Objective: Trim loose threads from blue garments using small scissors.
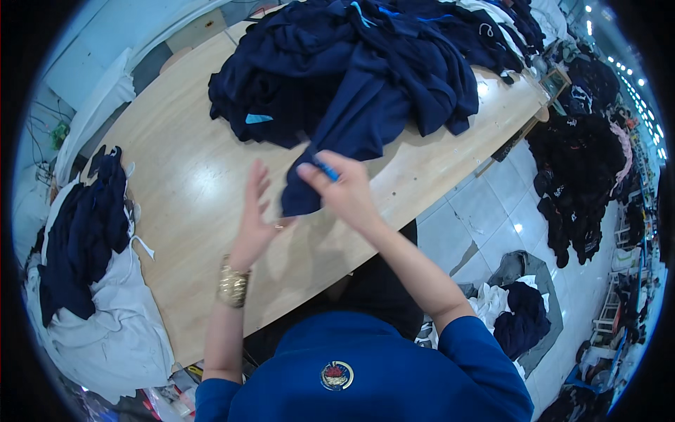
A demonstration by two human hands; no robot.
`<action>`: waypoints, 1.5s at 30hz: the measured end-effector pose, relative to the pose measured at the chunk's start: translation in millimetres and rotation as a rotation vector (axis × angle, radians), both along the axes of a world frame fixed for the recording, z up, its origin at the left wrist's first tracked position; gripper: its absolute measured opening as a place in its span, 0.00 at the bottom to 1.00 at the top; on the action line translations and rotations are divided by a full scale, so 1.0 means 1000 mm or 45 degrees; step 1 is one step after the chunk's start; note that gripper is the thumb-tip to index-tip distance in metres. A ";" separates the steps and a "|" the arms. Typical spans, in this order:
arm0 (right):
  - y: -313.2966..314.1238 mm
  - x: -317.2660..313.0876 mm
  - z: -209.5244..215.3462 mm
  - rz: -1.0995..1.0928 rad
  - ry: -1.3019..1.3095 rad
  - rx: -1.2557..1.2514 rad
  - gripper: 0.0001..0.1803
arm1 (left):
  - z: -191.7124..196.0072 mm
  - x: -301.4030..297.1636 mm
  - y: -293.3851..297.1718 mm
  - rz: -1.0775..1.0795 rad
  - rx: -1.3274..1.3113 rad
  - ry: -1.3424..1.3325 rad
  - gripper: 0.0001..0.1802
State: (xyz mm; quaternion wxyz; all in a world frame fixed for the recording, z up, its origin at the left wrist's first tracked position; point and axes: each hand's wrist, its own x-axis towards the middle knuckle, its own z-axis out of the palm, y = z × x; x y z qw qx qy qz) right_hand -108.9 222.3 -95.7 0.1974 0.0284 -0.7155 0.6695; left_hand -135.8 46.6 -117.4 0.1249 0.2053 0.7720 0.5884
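My right hand pinches a corner of a navy blue garment, with a small light blue tag showing between the fingers. The garment trails up into a big heap of navy clothes on the far part of a wooden table. My left hand hovers beside it with fingers apart and holds nothing. A gold watch sits on my left wrist. Its palm faces the hanging corner of the garment, a little to its left.
A pile of navy and white clothes lies at the table's left end. Dark garments hang or pile up at the right over a tiled floor. More clothes lie on the floor near my right elbow.
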 end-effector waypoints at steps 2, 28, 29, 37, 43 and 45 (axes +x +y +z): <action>-0.023 0.007 0.010 0.164 -0.115 0.047 0.09 | -0.029 0.002 0.008 -0.109 -0.033 0.389 0.39; -0.016 0.063 -0.055 -0.013 -0.483 0.470 0.11 | -0.052 0.005 -0.254 1.249 -0.483 0.134 0.23; -0.021 0.063 -0.055 0.014 -0.528 0.465 0.12 | -0.046 0.014 -0.247 1.221 -1.006 0.748 0.26; -0.061 0.076 -0.076 0.384 -0.840 0.586 0.19 | -0.054 0.120 -0.178 0.296 -0.954 0.332 0.24; -0.018 0.052 -0.005 0.084 -0.582 0.003 0.08 | 0.025 0.094 -0.205 0.663 -0.254 0.044 0.12; 0.006 0.052 0.030 -0.005 -0.129 0.187 0.08 | 0.054 0.092 -0.206 0.586 -0.269 0.233 0.11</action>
